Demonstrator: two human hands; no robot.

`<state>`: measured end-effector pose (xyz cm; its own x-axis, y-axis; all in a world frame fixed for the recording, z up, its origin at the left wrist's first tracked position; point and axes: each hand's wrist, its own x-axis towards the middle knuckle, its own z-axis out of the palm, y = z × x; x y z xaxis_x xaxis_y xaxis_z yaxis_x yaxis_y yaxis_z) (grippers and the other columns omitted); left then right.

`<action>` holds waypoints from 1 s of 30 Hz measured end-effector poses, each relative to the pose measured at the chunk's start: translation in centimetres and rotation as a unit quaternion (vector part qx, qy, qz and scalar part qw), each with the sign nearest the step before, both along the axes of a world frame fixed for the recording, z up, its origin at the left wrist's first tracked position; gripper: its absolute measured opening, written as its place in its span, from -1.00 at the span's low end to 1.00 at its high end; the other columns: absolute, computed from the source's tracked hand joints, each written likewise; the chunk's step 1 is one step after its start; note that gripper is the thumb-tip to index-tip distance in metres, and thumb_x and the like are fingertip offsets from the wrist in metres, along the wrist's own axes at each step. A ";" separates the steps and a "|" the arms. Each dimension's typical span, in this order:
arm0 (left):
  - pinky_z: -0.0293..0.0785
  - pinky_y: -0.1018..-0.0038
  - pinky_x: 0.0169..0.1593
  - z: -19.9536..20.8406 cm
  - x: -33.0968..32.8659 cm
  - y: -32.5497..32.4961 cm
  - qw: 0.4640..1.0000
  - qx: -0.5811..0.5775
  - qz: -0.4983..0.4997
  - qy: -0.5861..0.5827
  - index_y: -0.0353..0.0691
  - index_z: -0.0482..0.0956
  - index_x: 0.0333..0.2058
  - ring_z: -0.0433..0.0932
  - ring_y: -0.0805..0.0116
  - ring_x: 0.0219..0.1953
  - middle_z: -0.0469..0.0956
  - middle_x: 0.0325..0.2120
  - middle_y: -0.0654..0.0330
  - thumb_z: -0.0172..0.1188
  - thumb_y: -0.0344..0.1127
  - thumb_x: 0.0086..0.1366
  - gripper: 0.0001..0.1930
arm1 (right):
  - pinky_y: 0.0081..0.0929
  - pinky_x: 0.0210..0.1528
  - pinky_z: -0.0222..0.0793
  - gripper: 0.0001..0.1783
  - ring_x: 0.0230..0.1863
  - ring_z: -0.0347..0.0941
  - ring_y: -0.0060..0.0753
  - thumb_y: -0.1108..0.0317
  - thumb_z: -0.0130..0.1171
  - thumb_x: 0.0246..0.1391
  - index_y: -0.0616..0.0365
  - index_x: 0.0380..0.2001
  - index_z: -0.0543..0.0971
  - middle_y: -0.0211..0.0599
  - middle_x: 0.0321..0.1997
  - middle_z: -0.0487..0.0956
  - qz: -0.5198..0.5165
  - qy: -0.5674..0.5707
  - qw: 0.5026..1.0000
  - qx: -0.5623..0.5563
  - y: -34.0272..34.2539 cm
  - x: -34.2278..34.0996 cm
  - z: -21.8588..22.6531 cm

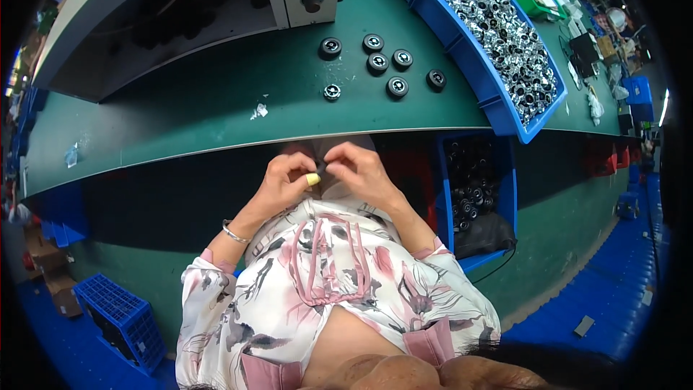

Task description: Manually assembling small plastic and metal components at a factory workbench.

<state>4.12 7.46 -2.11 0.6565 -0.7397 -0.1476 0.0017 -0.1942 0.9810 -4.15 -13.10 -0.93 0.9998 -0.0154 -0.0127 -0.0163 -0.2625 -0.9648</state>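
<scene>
Both hands are in front of my body, just off the near edge of the green table. My left hand [284, 179] has its fingers curled toward the thumb, which wears a yellow wrap [312, 179]. Close beside it, my right hand [366, 175] bends its fingers and thumb together. A small dark thing seems to sit between the fingertips, too hidden to name. Beyond the hands, several small black wheels [377, 63] with silver centres lie on the table. A single silver hub-like piece [332, 92] lies nearer to me.
A long blue bin [498, 101] full of shiny silver parts stands at the right. Below the table edge, another blue bin [509, 195] holds black wheels. A grey machine [303, 11] with a lit green button stands at the back left. Plastic scraps [260, 110] lie on the table [188, 112].
</scene>
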 end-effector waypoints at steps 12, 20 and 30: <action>0.49 0.66 -0.21 -2.7 -2.3 -2.2 0.933 -0.182 0.156 0.269 -0.31 0.57 -0.26 0.54 0.60 -0.35 0.60 -0.34 0.25 0.31 -0.48 0.24 -0.88 | -0.73 -0.35 0.37 -0.84 -0.40 0.47 -0.71 0.39 0.24 0.19 0.28 -0.25 0.61 -0.39 -0.33 0.62 -0.097 0.167 0.840 0.507 1.9 -0.5 -2.9; 0.46 0.67 -0.26 -1.8 -2.3 -2.3 0.960 -0.116 0.149 0.209 -0.39 0.59 -0.21 0.52 0.62 -0.35 0.61 -0.35 0.24 0.26 -0.43 0.30 -0.85 | -0.73 -0.43 0.21 -0.78 -0.44 0.35 -0.79 0.31 0.21 0.24 0.29 -0.30 0.62 -0.50 -0.43 0.58 -0.084 0.132 0.916 0.369 1.8 -0.3 -3.8; 0.46 0.56 -0.21 -1.9 -2.0 -1.9 0.888 -0.188 0.182 0.379 -0.41 0.57 -0.12 0.49 0.48 -0.33 0.58 -0.27 0.16 0.23 -0.44 0.31 -0.79 | -0.73 -0.19 0.42 -0.85 -0.29 0.49 -0.72 0.47 0.28 0.13 0.31 -0.25 0.61 -0.47 -0.30 0.60 -0.055 0.103 0.956 0.270 1.4 -0.2 -4.6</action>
<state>2.17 5.59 -4.01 0.6798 -0.5891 -0.4369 0.6843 0.2952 0.6667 -4.36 -11.68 -5.50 0.9678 -0.0554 -0.2454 -0.2200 0.2873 -0.9322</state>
